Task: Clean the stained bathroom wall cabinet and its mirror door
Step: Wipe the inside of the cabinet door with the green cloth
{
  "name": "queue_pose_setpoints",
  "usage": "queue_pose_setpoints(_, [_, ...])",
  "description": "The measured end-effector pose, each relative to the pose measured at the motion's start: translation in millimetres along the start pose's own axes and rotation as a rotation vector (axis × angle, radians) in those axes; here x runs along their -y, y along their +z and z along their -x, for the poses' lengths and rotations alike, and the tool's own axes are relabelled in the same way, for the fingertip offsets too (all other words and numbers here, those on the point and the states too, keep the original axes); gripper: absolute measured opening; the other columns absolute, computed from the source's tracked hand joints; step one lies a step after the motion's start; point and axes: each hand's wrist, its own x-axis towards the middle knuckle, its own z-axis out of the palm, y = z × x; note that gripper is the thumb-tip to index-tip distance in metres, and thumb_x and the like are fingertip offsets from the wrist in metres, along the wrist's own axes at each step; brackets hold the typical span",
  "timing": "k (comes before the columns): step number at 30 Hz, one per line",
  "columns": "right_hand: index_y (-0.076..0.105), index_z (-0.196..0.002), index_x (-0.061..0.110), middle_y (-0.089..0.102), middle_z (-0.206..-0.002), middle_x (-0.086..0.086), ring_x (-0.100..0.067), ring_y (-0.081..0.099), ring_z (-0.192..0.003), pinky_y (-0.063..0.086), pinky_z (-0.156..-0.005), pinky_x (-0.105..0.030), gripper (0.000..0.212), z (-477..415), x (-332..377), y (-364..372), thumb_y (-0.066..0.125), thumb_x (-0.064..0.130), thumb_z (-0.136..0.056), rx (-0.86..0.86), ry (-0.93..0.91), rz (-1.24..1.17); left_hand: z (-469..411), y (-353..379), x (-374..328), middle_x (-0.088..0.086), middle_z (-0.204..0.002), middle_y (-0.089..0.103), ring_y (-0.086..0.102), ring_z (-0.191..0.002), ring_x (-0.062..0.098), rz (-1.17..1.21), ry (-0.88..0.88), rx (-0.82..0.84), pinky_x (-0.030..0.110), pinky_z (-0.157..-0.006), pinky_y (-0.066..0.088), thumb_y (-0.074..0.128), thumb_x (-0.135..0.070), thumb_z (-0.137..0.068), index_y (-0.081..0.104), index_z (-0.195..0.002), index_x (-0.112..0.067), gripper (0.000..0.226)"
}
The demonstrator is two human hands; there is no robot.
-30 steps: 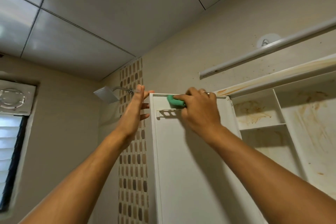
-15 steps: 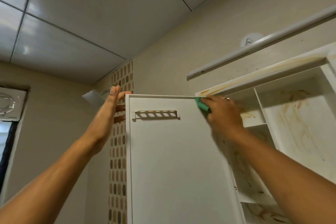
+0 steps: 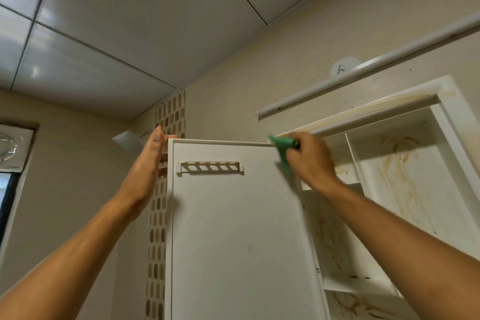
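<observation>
While the left hand [image 3: 153,161] is bracing the upper outer corner of the open cabinet door [image 3: 239,228], its fingers lying straight along and behind that edge, the right hand [image 3: 309,161] is gripping a green cloth [image 3: 281,148] with curled fingers and pressing it against the door's top hinge-side corner. Both the cloth and the right hand are showing blurred. The door is presenting its white inner face, with a small slotted rack [image 3: 210,167] near the top. Beside it the wall cabinet [image 3: 446,122] is standing open, brown streaks running over its back panel and shelves.
</observation>
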Motion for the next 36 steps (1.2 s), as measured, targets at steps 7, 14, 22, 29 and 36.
queue_pose_setpoints(7, [0.066,-0.109,0.010,0.056,-0.115,-0.010,-0.031,0.057,-0.100,0.050,-0.076,-0.036,0.023,-5,19,50,0.053,0.001,-0.092,0.026,-0.002,0.386,-1,-2,2,-0.022,-0.116,0.061,0.058,-0.108,-0.001,0.009,-0.036,0.004,0.031,-0.097,0.040,0.020,-0.072,-0.094,0.054,-0.120,-0.049,0.049])
queue_pose_setpoints(14, [0.071,-0.125,0.016,0.065,-0.114,-0.005,-0.025,0.056,-0.103,0.049,-0.083,-0.035,0.036,26,102,96,0.059,0.009,-0.092,0.146,-0.352,0.063,2,3,-8,-0.034,-0.090,0.070,0.066,-0.089,-0.012,-0.008,-0.039,-0.027,0.023,-0.083,0.041,0.017,-0.060,-0.102,0.051,-0.103,-0.053,0.034])
queue_pose_setpoints(22, [0.072,-0.119,0.016,0.069,-0.112,-0.004,-0.029,0.064,-0.098,0.051,-0.075,-0.037,0.031,5,-15,51,0.064,0.009,-0.090,-0.080,-0.314,0.510,0,-3,-5,-0.025,-0.112,0.067,0.063,-0.105,-0.004,-0.009,-0.040,0.030,0.021,-0.088,0.043,0.021,-0.071,-0.093,0.055,-0.118,-0.050,0.047])
queue_pose_setpoints(29, [0.075,-0.105,0.013,0.067,-0.106,-0.007,-0.031,0.061,-0.100,0.052,-0.082,-0.038,0.027,10,73,82,0.059,0.007,-0.084,0.014,-0.164,0.323,-1,-2,1,-0.024,-0.107,0.068,0.066,-0.099,-0.005,-0.011,-0.040,-0.010,0.022,-0.086,0.043,0.019,-0.067,-0.098,0.055,-0.114,-0.051,0.043])
queue_pose_setpoints(36, [0.073,-0.122,0.023,0.071,-0.116,-0.002,-0.025,0.062,-0.105,0.054,-0.090,-0.040,0.039,10,119,82,0.061,0.008,-0.089,0.357,-0.415,-0.014,-1,2,5,-0.031,-0.115,0.062,0.062,-0.104,-0.008,-0.023,-0.010,-0.032,0.028,-0.100,0.041,0.018,-0.067,-0.096,0.049,-0.115,-0.059,0.037])
